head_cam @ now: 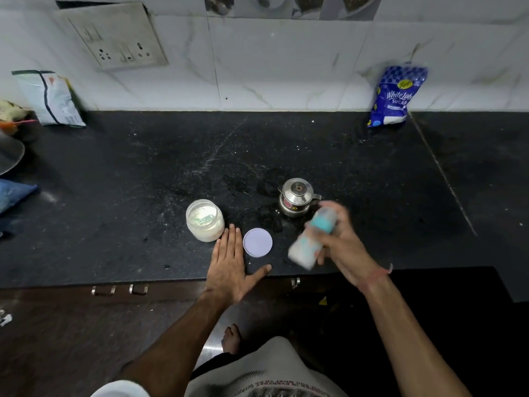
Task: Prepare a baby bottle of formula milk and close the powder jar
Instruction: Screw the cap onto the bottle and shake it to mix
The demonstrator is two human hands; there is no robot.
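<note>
The blurred, tilted baby bottle with a teal collar and milky contents (312,236) is gripped in the right hand (340,245) above the black stone counter (143,181), just in front of a small steel kettle (297,197). The left hand (229,265) lies flat, fingers straight, between the open glass powder jar (205,220) and its round lilac lid (257,242).
</note>
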